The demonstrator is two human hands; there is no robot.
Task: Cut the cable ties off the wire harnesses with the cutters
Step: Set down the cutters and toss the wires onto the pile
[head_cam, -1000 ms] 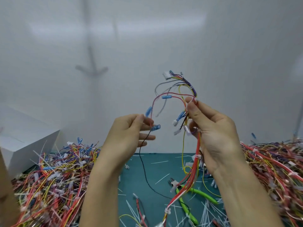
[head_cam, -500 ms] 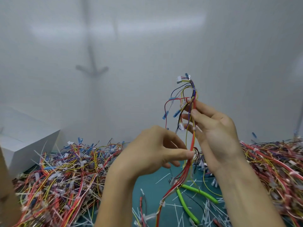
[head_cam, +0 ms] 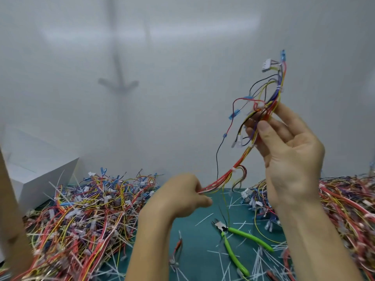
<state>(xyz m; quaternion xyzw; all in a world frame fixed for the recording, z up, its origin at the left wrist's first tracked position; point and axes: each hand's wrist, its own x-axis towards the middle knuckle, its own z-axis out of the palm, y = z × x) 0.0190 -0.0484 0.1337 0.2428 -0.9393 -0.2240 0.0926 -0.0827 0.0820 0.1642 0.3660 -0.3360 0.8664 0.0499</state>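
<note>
We stretch one harness [head_cam: 241, 159]: left hand [head_cam: 182, 197] grips its low end, right hand [head_cam: 290, 155] pinches the top. Next, we think, one grip must free for the cutters [head_cam: 224, 230].

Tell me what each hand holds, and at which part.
Both hold one wire harness: the left hand grips its lower red bundle, the right hand pinches its upper part. The cutters lie unheld.

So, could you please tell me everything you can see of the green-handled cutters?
The cutters lie flat on the teal mat, held by nobody. Dark metal jaws point up-left; two bright green, plastic-looking handles splay apart toward the lower right. White tie scraps lie around and under them.
</note>
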